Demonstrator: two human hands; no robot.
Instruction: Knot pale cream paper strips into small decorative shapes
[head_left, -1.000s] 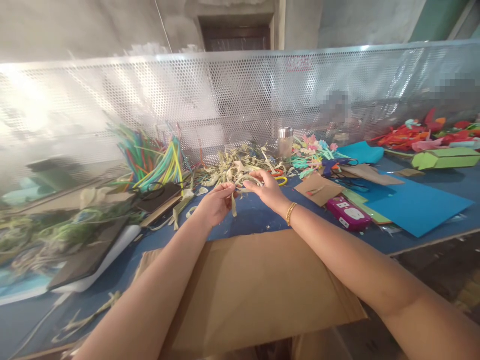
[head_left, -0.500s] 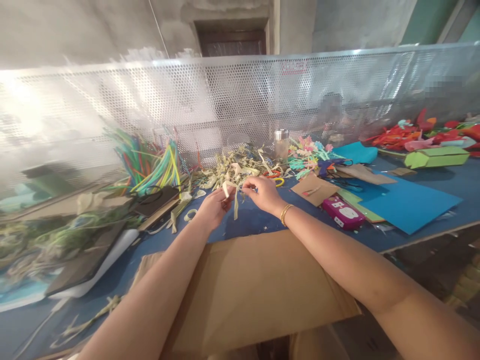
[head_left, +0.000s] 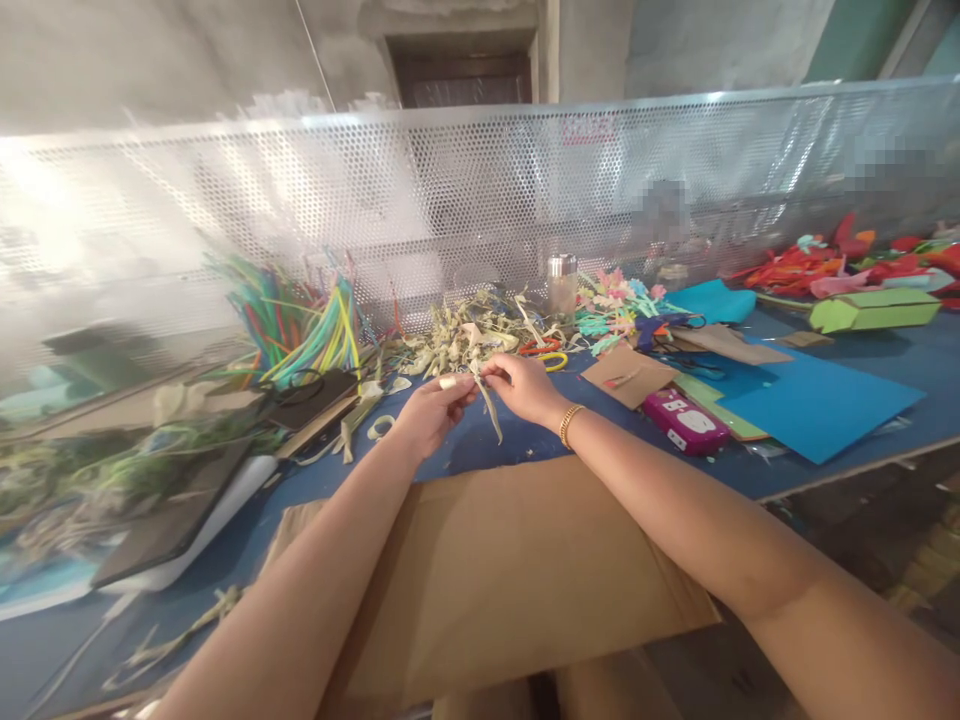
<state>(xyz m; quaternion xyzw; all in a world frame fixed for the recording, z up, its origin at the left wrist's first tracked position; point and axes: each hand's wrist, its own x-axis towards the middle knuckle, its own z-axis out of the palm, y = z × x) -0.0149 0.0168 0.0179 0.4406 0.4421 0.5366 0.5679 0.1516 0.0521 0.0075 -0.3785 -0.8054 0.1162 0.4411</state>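
Both hands have drawn closer since half a second ago, and the pale leaf strip (head_left: 489, 402) that hung straight now slants down to the right. Left hand (head_left: 429, 412) and right hand (head_left: 525, 388) each pinch its upper end, fingertips pressed together, just in front of the heap of dried strips (head_left: 472, 335). A brown cardboard sheet (head_left: 495, 570) lies nearer than that heap; a pink case (head_left: 686, 422) sits to its right.

Leaf strip (head_left: 489, 400) between left hand (head_left: 427, 412) and right hand (head_left: 525, 388); strip pile (head_left: 480, 335) behind them, cardboard sheet (head_left: 495, 570) before, pouch (head_left: 684, 420) right.
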